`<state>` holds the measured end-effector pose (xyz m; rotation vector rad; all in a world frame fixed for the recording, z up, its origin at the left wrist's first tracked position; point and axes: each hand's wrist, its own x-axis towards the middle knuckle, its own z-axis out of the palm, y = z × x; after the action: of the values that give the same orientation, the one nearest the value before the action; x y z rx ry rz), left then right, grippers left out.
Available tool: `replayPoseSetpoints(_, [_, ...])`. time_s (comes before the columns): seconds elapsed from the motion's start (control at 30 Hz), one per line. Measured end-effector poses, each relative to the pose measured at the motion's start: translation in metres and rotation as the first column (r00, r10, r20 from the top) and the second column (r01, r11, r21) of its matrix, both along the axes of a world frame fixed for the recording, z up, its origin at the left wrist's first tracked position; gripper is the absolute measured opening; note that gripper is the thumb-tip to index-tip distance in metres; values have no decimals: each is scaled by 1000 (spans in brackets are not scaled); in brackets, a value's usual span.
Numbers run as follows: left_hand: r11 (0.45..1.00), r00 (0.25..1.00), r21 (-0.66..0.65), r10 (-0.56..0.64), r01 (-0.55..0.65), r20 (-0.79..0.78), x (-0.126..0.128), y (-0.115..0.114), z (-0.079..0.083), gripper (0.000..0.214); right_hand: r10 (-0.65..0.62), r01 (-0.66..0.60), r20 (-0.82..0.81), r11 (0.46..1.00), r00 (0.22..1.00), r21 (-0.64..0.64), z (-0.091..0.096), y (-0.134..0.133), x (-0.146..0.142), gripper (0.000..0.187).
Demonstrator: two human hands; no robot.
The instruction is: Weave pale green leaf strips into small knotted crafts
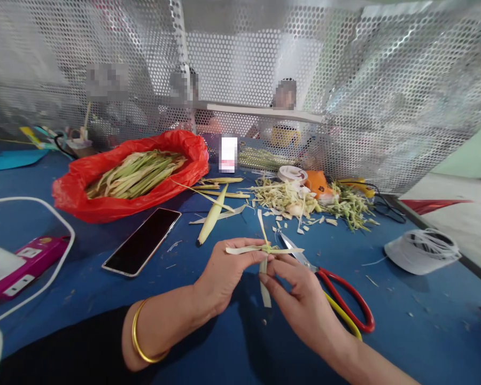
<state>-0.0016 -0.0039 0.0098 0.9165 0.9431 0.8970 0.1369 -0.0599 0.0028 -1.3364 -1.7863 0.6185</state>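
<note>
Between my hands is a cross of pale green leaf strips (266, 283), knotted or woven at its middle, with ends sticking out up, down, left and right. My left hand (224, 272) pinches it near the crossing from the left. The fingers of my right hand (294, 283) close on the strips just below and right of the crossing. A pair of scissors (347, 299) with one red and one yellow handle lies partly under my right hand, its blades slightly apart. Beyond my hands, a pale folded leaf (212, 216) lies among loose strips.
A red plastic bag (80, 206) full of leaf strips stands at back left, near a dark phone (142, 240) and a purple power strip (32, 262). Leaf scraps (280, 195) are heaped behind. A white spool of cord (420, 251) sits right. Perforated metal mesh (240, 59) separates people beyond.
</note>
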Motion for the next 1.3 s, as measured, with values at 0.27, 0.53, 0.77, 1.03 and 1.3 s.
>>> replayPoseSetpoints(0.27, [1000,1000,-21,22,-21,12,1,0,0,23,32,-32,59,999,998,0,-5,0,0,25])
replayPoseSetpoints(0.53, [997,997,-19,-74,73,-27,-3,8,6,22,-341,235,218,886,914,400,3,-2,15,11])
replayPoseSetpoints(0.77, [983,979,6,-182,184,-97,-2,3,3,22,-94,67,284,993,954,101,-4,9,17,26])
replayPoseSetpoints(1.03, [950,946,183,-202,252,-255,0,3,1,17,-56,35,182,993,982,117,1,2,12,30])
replayPoseSetpoints(1.3, [963,950,177,-149,202,-274,1,0,1,20,-11,-28,209,983,978,183,10,-4,6,30])
